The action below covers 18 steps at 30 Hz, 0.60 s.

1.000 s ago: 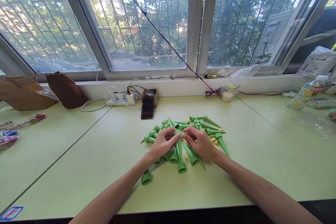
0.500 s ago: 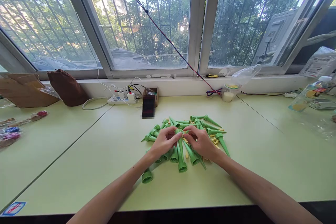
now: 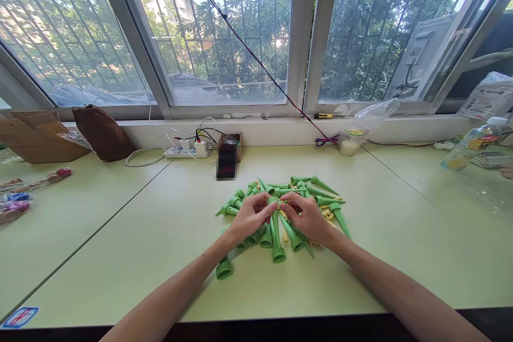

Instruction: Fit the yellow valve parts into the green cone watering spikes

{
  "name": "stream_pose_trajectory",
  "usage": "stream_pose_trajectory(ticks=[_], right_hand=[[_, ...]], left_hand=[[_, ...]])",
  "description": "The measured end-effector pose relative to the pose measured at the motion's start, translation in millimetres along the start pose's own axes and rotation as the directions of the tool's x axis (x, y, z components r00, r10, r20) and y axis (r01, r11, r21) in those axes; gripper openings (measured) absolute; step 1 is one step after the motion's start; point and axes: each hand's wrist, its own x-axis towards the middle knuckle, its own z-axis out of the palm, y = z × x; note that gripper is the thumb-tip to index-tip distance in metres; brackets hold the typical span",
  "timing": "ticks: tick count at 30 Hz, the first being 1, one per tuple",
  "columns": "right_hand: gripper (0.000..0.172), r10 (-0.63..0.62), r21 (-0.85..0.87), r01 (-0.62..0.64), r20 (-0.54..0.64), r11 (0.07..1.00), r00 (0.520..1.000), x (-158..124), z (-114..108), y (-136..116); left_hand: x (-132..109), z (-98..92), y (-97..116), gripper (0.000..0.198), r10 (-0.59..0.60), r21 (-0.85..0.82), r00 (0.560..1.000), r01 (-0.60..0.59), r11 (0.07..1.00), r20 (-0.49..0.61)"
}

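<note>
- Left hand: over the middle of the pile of green spikes; thumb and fingers bent nearly together, gripping the ribbed end of a held green spike.
- Right hand: also over the pile, right of that spike; thumb and forefinger curled close at the ribbed end, other fingers folded. Whether it pinches a small piece, cannot tell; too little shows between fingertips.
- Wrapped items: well left of the pile; red, blue and pink parts, clear wrapping.
- Cardboard box: far left of the pile and beyond it, by the window wall.
- Brown bag: beyond the pile, leftward, just beside the cardboard box; top gathered.
- Power strip: beyond the pile, leftward; plugs and cables in it.
- Single green spike: near-left edge of the pile, wide mouth facing the viewer.
- Small box: behind the pile, pixelated dark object in front.
- Pile itself: on the pale green table, spikes pointing many ways.
- Yellow pieces: small, among the spikes, plainest on the pile's right side.
- Jar: beyond the pile, rightward; pale contents.
- Bottle: well right of the pile; white cap.
</note>
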Motion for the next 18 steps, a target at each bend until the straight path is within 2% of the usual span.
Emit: stream_pose_trajectory(ticks=[8,18], right_hand=[[0.021,0.05,0.081,-0.053,0.039,0.995,0.998,-0.5,-0.5,-3.1],[0.021,0.053,0.074,-0.056,0.042,0.996,0.998,-0.8,-0.1,-4.5]], left_hand=[[0.5,-0.8,-5.1,0.033,0.031,0.005,0.999,-0.031,0.999,-0.012],[-0.1,-0.6,-0.8,0.034,0.03,0.038,1.0,-0.029,0.999,-0.008]])
